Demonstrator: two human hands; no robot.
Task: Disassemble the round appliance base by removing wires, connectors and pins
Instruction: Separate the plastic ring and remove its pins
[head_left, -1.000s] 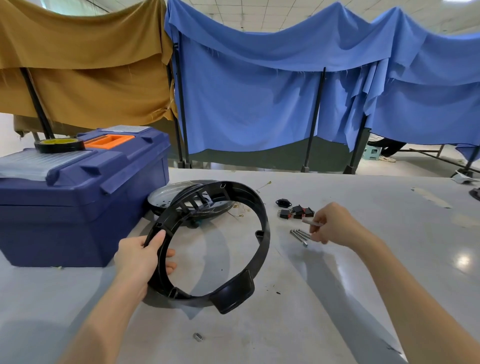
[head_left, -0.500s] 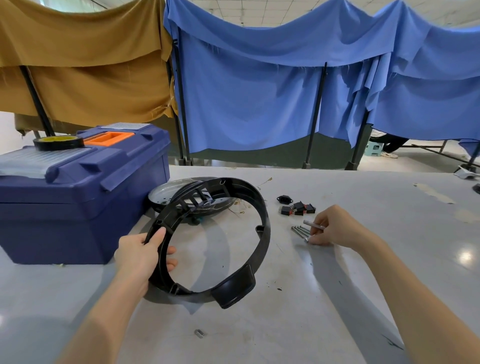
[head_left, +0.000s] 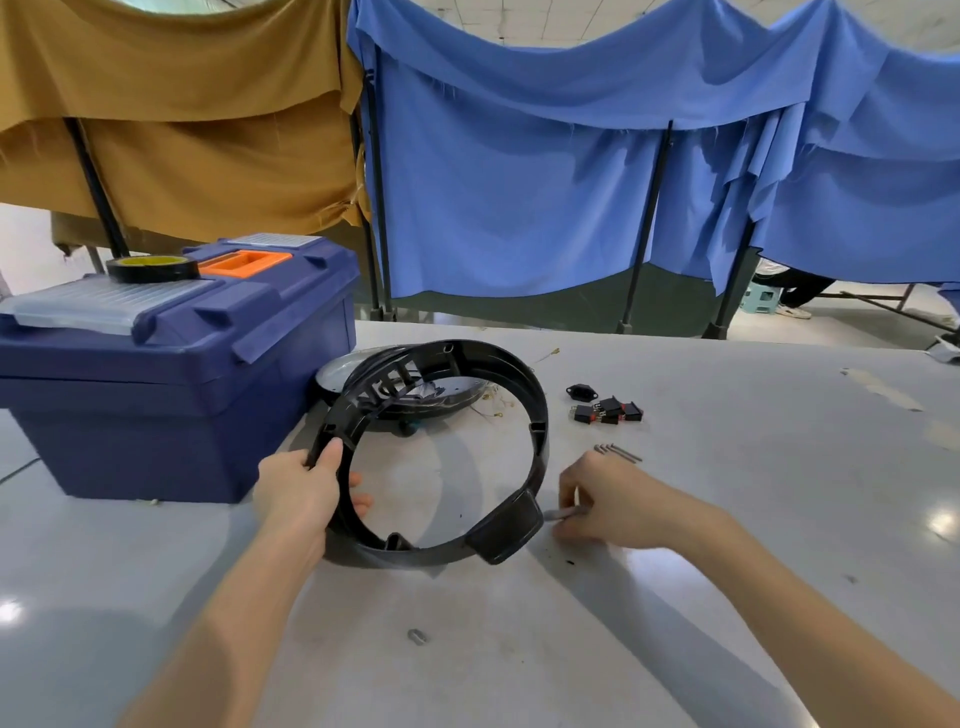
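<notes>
One blue toolbox (head_left: 171, 374) stands at 9 o'clock on the surface (head_left: 779, 441). Beside it the left hand (head_left: 298, 491) grips the black round base (head_left: 540, 421) at its 9 o'clock rim, tilted, near edge down. At its 4 o'clock the right hand (head_left: 608, 506) pinches a metal pin (head_left: 558, 514); loose pins (head_left: 618, 452) and black connectors (head_left: 608, 410) lie toward 1 o'clock.

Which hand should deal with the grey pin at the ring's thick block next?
Right. The right hand pinches the grey pin beside the thick block on the black ring. The left hand grips the opposite rim, steadying it, and is probably best kept there.
</notes>
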